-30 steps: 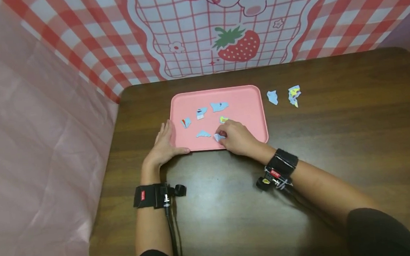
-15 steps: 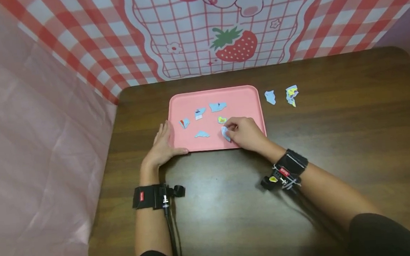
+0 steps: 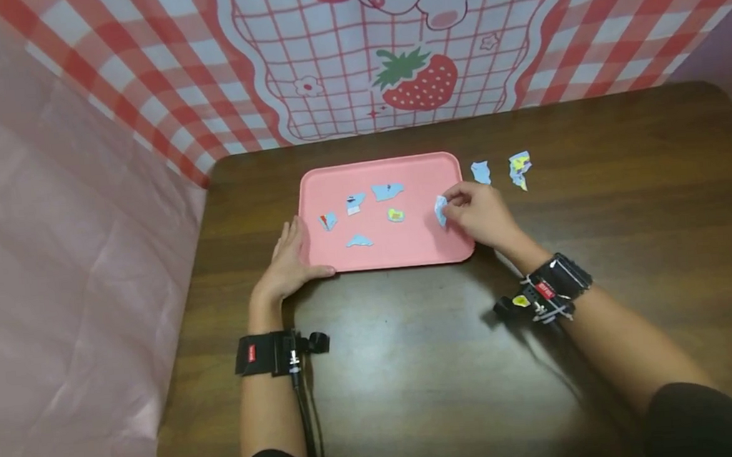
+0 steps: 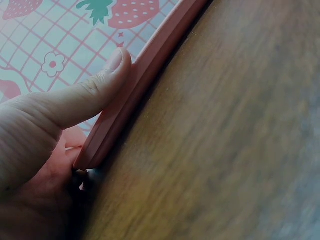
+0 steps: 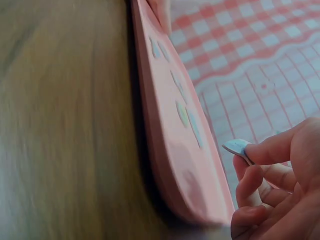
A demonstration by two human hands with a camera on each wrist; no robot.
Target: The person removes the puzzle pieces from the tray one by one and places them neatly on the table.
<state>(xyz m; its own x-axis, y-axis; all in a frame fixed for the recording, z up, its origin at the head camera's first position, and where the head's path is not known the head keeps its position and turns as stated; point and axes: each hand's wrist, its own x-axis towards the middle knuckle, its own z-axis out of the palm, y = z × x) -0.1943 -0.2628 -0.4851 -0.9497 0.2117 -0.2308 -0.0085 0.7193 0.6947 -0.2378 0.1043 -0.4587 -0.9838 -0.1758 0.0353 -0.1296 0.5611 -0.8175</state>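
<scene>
My right hand (image 3: 486,217) pinches a light-blue, irregular puzzle piece (image 3: 440,210) between thumb and fingers, over the right end of the pink tray (image 3: 416,250). In the right wrist view the puzzle piece (image 5: 237,146) shows a thin edge and is raised off the tray. My left hand (image 3: 287,263) rests at the tray's near left corner, fingers extended along its left side. Its thumb (image 4: 95,95) lies straight over the near rim in the left wrist view. Several other pieces lie spread in the tray, among them a yellow-green one (image 3: 395,215) and a plain blue one (image 3: 359,241).
Beyond the tray's right side a blue piece (image 3: 480,172) and a yellow-and-blue cluster (image 3: 520,169) lie on the wooden table (image 3: 628,200). A checked strawberry cloth (image 3: 419,84) hangs behind the table, and a pink curtain (image 3: 54,282) is at left.
My right hand has carried the blue puzzle piece from the tray's near middle rightward and away from me to its right end. The left hand stays at the corner.
</scene>
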